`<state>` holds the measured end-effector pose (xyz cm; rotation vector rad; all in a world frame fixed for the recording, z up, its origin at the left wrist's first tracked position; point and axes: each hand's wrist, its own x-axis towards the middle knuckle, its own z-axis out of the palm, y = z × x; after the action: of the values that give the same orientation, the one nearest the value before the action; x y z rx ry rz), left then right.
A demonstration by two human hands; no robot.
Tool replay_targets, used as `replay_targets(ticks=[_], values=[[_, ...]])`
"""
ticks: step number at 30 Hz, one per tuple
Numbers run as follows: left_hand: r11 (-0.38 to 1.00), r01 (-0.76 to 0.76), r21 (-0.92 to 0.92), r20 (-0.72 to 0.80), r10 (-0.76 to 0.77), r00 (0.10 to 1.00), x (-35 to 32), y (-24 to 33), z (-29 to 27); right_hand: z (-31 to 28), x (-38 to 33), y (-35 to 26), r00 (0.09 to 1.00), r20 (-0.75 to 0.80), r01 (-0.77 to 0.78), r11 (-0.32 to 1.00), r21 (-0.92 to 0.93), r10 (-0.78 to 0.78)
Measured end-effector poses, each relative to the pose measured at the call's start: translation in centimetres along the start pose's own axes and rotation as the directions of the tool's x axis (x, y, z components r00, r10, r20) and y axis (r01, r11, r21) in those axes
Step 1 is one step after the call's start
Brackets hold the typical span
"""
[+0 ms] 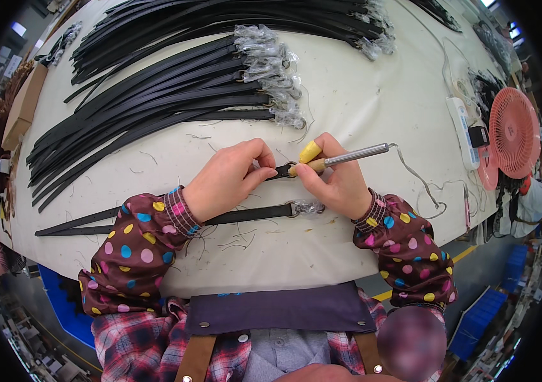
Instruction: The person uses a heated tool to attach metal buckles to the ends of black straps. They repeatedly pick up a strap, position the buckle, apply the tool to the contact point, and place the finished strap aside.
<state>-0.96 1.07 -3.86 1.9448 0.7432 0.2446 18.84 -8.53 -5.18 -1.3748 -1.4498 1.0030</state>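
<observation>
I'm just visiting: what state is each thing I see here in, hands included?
Left hand: pinching the held strap
Right hand: gripping the corded tool
Held strap: pinched near its end
Corded tool: held; heat can't be told
Yellow finger cover: worn, right hand
Lower strap: lying down, end in clear plastic
Strap bundle: lying down, ends plastic-wrapped
Pink fan: spinning or still, can't tell

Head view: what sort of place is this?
Probably a strap workshop: long black flat straps with plastic-wrapped ends lie on a white table, and the right hand holds a corded silver metal tool.
</observation>
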Motion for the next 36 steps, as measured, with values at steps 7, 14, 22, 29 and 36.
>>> replay_targets(ticks=[7,14,22,29,36], values=[[0.951,-0.225,0.21,-0.04,0.238,0.97,0.0,-0.6,0.7,0.1,-0.2,0.4,1.0,0.007,-0.011,1.0,0.026,0.011],[0.999,0.002,-0.035,0.062,0.0,0.998,0.2,-0.2,-0.2,0.1,-0.2,0.6,0.999,0.028,-0.02,0.999,0.04,0.019],[0.973,0.164,-0.163,0.113,-0.147,0.983,0.3,0.4,-0.5,0.2,-0.1,0.5,1.0,0.026,-0.008,0.999,-0.032,0.008],[0.974,0.16,-0.162,0.11,-0.143,0.984,0.3,0.4,-0.4,0.2,-0.1,0.6,1.0,0.028,-0.001,0.995,-0.097,0.004],[0.976,0.146,-0.16,0.096,-0.132,0.987,0.3,0.3,-0.3,0.3,-0.1,0.8,1.0,0.024,-0.008,0.995,-0.098,0.011]])
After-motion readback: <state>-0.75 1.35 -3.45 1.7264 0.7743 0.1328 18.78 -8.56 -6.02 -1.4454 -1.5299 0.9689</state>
